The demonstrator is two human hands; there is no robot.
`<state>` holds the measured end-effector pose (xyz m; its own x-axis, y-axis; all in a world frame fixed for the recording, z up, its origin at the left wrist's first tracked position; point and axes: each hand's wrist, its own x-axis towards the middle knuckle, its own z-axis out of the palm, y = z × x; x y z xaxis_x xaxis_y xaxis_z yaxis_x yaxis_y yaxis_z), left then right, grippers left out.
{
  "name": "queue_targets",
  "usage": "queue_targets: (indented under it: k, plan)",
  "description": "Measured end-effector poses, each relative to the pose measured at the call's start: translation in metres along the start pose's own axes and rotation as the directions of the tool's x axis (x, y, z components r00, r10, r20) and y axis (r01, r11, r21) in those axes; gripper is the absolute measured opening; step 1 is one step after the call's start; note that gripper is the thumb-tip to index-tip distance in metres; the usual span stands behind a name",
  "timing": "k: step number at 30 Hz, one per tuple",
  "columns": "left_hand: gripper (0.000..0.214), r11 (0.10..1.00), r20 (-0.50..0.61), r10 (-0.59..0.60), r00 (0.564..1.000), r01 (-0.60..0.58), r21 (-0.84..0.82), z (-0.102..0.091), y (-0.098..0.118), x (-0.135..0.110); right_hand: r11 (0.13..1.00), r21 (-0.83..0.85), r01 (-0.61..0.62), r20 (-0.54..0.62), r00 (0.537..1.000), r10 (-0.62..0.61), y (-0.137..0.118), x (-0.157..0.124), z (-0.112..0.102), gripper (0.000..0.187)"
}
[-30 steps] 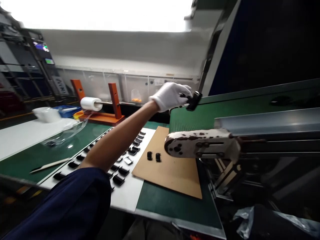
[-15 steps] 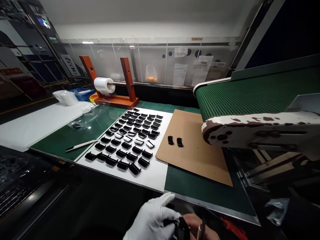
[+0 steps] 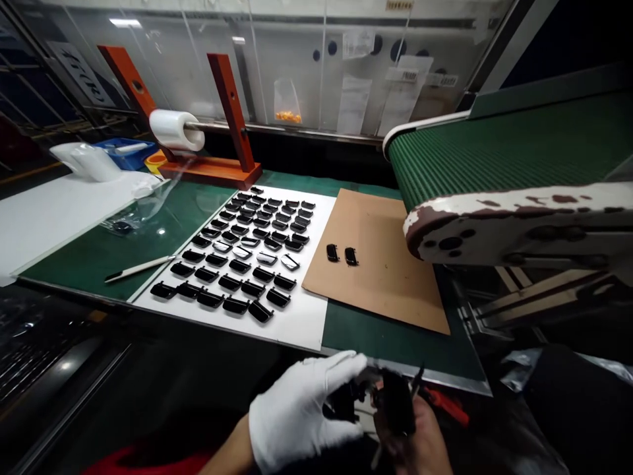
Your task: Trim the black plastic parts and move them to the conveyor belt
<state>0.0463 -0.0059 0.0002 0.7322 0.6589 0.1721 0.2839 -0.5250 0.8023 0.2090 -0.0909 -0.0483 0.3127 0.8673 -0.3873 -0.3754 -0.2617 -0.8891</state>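
In the head view, my left hand (image 3: 301, 409), in a white glove, curls its fingers and thumb around a glossy black plastic part (image 3: 343, 401) at the table's front edge. My bare right hand (image 3: 428, 435) is closed around another black plastic part (image 3: 397, 401), close beside the first. Its fingers are mostly hidden behind that piece. A red-handled tool (image 3: 448, 406) shows just beyond my right hand; its kind is unclear. Similar black parts (image 3: 210, 298) lie in rows on a white sheet (image 3: 297, 323). Two more black parts (image 3: 351, 256) rest on brown cardboard (image 3: 390, 290).
A green conveyor belt (image 3: 475, 158) with a chipped white frame juts over the table's right side. At the back left stands a wooden holder (image 3: 232, 112) with a film roll (image 3: 171, 128). A white-and-black stick (image 3: 141, 268) lies left of the sheet.
The view has tipped down and shifted. Both hands have come up further into view with the black parts, and my left wrist now shows. The laid-out rows look unchanged.
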Motion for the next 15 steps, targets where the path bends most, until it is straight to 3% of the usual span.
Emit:
queue_targets:
  k: [4, 9, 15]
  plan:
    - [0.083, 0.998, 0.125, 0.062, 0.990, -0.064, 0.009, -0.007, 0.000, 0.010, 0.984, 0.164, -0.073, -0.038, 0.996, 0.081, -0.020, -0.004, 0.002, 0.047]
    - [0.084, 0.984, 0.216, 0.069, 0.974, -0.101, 0.144, 0.001, -0.002, 0.015, 0.987, 0.150, -0.064, 0.014, 0.998, 0.062, -0.029, -0.007, -0.002, 0.036]
    - [0.076, 0.956, 0.187, 0.060, 0.980, -0.110, 0.271, 0.005, 0.003, 0.011, 0.990, 0.057, -0.126, 0.034, 0.992, 0.124, -0.027, -0.011, -0.009, 0.037]
